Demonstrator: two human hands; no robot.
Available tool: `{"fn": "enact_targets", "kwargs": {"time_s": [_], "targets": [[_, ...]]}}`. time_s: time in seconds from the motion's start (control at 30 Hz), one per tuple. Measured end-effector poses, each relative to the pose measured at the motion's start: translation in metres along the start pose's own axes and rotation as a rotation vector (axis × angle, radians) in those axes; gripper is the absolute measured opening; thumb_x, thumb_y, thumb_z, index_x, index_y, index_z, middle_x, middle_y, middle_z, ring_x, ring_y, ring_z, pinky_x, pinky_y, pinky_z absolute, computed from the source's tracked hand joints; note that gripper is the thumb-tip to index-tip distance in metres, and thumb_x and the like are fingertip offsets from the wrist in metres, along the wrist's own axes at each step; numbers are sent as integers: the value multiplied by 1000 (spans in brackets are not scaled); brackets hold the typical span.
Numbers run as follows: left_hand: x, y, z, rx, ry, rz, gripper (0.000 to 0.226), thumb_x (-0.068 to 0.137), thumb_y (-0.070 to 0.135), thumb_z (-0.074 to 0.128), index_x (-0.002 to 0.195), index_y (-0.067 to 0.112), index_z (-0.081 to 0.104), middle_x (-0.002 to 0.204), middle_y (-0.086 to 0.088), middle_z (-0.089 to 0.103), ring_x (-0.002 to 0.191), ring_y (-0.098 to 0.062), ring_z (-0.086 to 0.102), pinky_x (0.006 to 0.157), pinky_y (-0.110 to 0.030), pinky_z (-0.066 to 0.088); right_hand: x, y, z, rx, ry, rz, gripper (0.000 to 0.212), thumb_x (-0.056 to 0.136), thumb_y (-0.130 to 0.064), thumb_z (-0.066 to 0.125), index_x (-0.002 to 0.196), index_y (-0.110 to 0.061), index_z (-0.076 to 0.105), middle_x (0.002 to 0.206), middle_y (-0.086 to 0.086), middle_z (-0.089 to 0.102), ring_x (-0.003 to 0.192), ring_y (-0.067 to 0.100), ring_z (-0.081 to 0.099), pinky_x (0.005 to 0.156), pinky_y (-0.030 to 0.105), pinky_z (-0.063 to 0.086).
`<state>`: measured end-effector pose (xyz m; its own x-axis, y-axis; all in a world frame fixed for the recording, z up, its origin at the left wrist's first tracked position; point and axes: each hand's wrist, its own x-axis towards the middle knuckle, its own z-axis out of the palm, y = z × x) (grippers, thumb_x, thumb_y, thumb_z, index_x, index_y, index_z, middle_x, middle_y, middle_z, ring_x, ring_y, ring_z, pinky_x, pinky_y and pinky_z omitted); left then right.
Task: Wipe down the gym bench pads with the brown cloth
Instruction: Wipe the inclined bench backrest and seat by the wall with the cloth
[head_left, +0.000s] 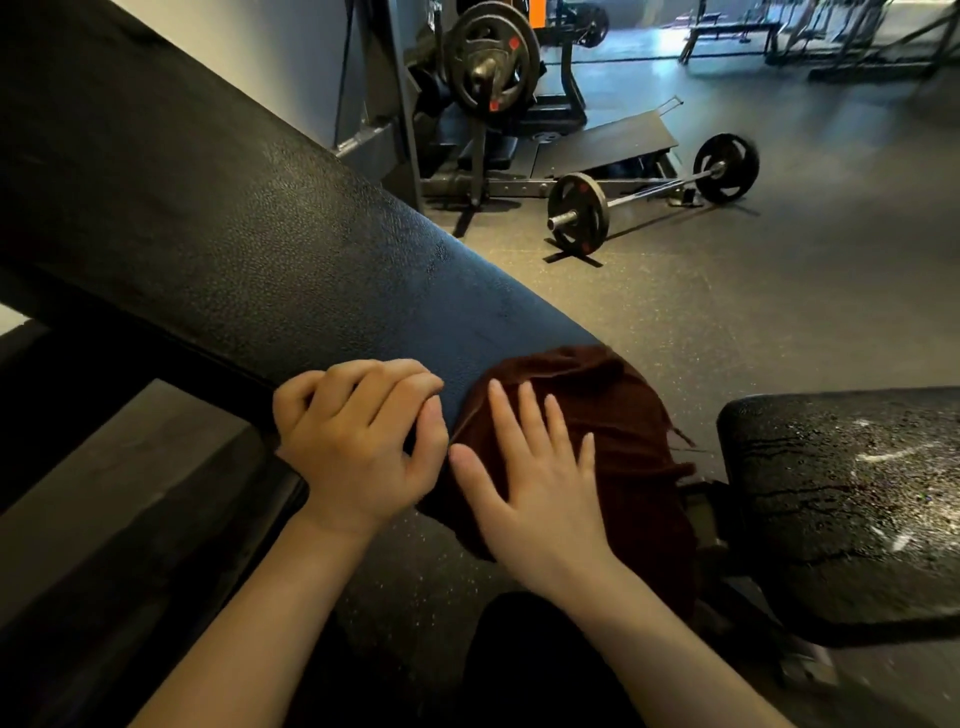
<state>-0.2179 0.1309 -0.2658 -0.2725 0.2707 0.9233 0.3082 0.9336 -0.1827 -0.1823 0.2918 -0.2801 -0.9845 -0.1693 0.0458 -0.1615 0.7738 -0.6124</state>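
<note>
A long black back pad (249, 249) is seen running from the upper left of the frame down to the lower middle, its textured surface catching a bluish sheen. The brown cloth (597, 410) is draped over the lower end of this pad, just right of the frame's centre, with its loose edge hanging down toward the floor. The right hand (540, 488) is laid flat on the cloth, its fingers (524, 415) straight and spread wide, pressing the fabric against the pad. The left hand (358, 441) is rested on the near edge of the same pad, just left of the cloth, with its fingers curled over the edge and the thumb close beside the cloth's border. A second black pad, the seat pad (841, 499), is seen at the right of the frame, apart from the cloth, marked with wet streaks and pale smears. A barbell (649, 195) with plates is lying on the dark speckled floor (779, 312) in the upper middle, near a weight machine (488, 67) loaded with plates.
</note>
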Motion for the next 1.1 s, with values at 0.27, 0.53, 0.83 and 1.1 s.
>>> {"fn": "enact_targets", "kwargs": {"time_s": [0.27, 0.53, 0.83, 1.1], "targets": [[16, -51, -33, -28, -29, -104, 29, 101, 26, 42, 106, 11, 66, 110, -9, 71, 104, -29, 62, 92, -48, 38, 68, -77, -8, 22, -61, -344, 57, 102, -56, 25, 154, -47, 3, 166, -11, -7, 152, 15, -13, 118, 54, -17], [21, -86, -17, 80, 48, -129, 49, 102, 35, 33, 95, 12, 75, 108, -2, 74, 109, -26, 64, 108, -44, 26, 156, -35, -31, 50, -23, -154, 65, 97, -68, 26, 155, -45, 9, 166, -11, -2, 153, 15, -4, 119, 55, -9], [19, -79, -14, 48, 123, -152, 45, 96, 29, 31, 111, 9, 69, 106, -5, 72, 101, -25, 63, 108, -41, 28, 149, 54, -34, 58, -20, 256, 70, 95, -71, 23, 156, -42, 6, 167, -4, 1, 153, 20, -3, 119, 60, -6], [22, -80, -11, 17, 137, -111, 45, 98, 36, 28, 126, 16, 56, 119, 3, 63, 109, -20, 60, 110, -38, 27, 178, -75, -26, -4, -25, -118, 72, 92, -76, 21, 155, -47, 4, 167, -6, -4, 153, 24, -8, 117, 63, -10]]}}
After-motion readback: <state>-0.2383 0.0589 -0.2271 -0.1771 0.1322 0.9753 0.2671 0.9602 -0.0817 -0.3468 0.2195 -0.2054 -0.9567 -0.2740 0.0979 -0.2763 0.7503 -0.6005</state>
